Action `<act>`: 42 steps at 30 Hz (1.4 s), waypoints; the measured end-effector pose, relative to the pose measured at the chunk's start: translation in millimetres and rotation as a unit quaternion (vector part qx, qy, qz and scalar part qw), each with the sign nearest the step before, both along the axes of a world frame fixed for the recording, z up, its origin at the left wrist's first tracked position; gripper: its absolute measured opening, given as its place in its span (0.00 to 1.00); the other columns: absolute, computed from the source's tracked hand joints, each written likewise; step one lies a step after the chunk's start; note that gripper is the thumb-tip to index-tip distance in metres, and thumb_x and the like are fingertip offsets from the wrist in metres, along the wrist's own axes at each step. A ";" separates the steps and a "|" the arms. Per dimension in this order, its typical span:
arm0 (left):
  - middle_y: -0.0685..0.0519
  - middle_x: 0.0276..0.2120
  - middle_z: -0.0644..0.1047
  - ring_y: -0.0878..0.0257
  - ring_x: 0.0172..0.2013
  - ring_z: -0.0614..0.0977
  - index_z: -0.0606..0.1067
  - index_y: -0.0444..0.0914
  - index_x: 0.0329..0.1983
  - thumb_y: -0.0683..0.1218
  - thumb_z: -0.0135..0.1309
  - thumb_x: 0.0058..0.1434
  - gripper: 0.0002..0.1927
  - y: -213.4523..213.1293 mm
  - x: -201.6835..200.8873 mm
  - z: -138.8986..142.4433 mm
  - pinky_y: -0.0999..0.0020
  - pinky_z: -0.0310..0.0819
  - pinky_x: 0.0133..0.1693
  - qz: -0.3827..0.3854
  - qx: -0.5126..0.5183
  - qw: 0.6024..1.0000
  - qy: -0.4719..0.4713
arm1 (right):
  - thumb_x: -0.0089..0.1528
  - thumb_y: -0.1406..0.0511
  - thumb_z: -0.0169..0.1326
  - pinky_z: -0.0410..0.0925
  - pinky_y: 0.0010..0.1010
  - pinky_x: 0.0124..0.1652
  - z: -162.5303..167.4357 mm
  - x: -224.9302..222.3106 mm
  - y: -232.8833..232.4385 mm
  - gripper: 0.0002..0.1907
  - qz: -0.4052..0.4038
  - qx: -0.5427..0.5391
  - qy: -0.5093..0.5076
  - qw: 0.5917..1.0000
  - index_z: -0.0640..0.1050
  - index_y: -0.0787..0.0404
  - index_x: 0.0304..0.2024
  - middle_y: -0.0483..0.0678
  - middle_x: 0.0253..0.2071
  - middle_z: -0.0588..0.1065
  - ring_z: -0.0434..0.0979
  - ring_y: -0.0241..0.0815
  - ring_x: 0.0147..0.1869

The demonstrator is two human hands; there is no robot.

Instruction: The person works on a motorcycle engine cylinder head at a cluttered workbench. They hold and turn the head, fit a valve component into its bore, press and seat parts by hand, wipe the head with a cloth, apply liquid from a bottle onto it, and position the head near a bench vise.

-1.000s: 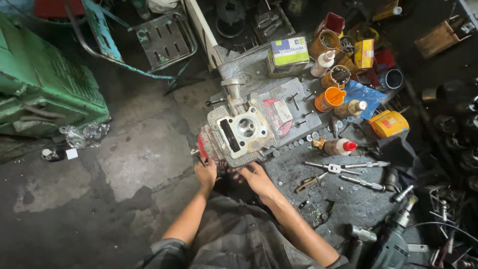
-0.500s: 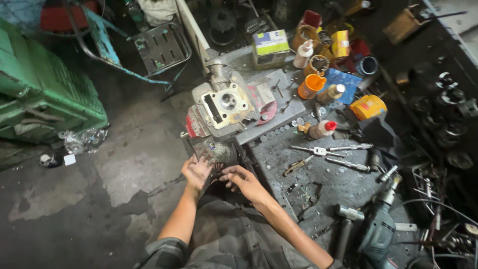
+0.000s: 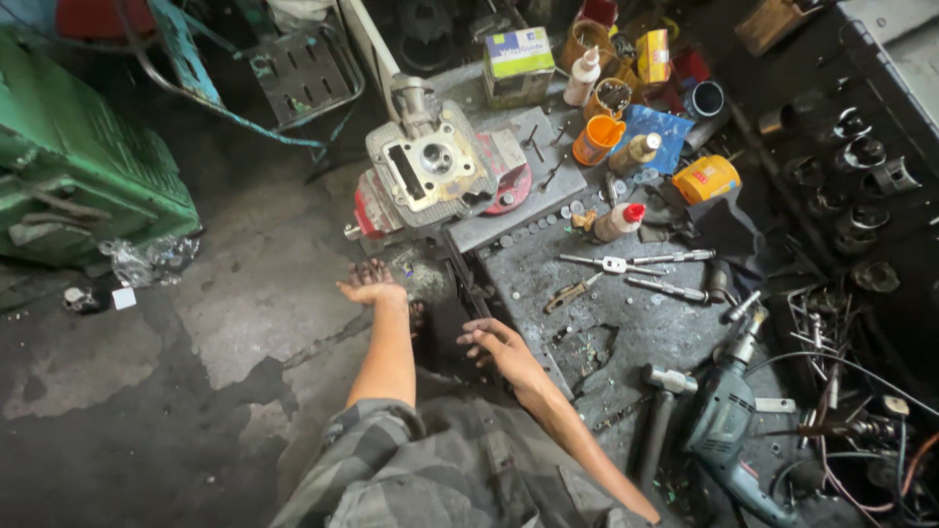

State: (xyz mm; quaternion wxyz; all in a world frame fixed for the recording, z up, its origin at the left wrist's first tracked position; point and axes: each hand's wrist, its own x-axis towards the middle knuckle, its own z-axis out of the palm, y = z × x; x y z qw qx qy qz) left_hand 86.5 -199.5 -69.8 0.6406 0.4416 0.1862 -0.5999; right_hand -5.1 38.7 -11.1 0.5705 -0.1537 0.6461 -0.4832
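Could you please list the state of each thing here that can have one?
Left hand: open, holds nothing, low beside the bench.
Right hand: open, holds nothing, at the bench edge.
Engine part: resting on the bench, port facing up.
Orange cup: upright.
Red-capped bottle: capped, tilted.
Drill: lying down.

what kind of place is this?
Most likely a small engine or motorcycle repair workshop. An engine cylinder head sits clamped at the edge of a grimy metal workbench, a power drill and hammer lie nearby, and greasy engine parts fill the right side.
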 end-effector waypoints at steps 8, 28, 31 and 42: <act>0.54 0.38 0.75 0.59 0.35 0.77 0.74 0.43 0.49 0.66 0.41 0.69 0.25 -12.5 -2.9 -5.5 0.61 0.77 0.42 0.018 0.014 1.000 0.010 | 0.67 0.63 0.48 0.69 0.28 0.43 -2.4 -7.9 -31.3 0.16 0.006 -0.016 0.015 1.000 0.77 0.62 0.54 0.46 0.46 0.81 0.76 0.33 0.42; 0.58 0.37 0.73 0.62 0.37 0.75 0.74 0.51 0.54 0.61 0.37 0.73 0.18 -31.9 -3.7 -37.4 0.61 0.77 0.43 0.025 0.018 0.999 0.016 | 0.68 0.63 0.48 0.69 0.27 0.43 -21.3 -19.2 -79.3 0.14 0.033 -0.023 -0.003 0.999 0.77 0.62 0.54 0.47 0.46 0.81 0.76 0.33 0.42; 0.58 0.39 0.77 0.61 0.38 0.78 0.75 0.48 0.50 0.61 0.36 0.73 0.20 -35.7 -7.5 -40.6 0.63 0.77 0.42 0.014 0.013 1.000 0.015 | 0.68 0.63 0.49 0.70 0.28 0.42 -28.9 -21.6 -78.4 0.15 0.023 -0.027 -0.004 0.999 0.77 0.62 0.54 0.48 0.46 0.81 0.77 0.34 0.42; 0.55 0.43 0.81 0.61 0.40 0.82 0.77 0.44 0.49 0.65 0.32 0.72 0.28 -27.6 -18.0 -32.2 0.62 0.80 0.45 -0.079 -0.053 0.995 -0.008 | 0.68 0.63 0.50 0.71 0.27 0.43 -34.8 -21.6 -56.6 0.15 -0.017 -0.044 0.001 0.999 0.77 0.62 0.54 0.46 0.45 0.81 0.76 0.33 0.41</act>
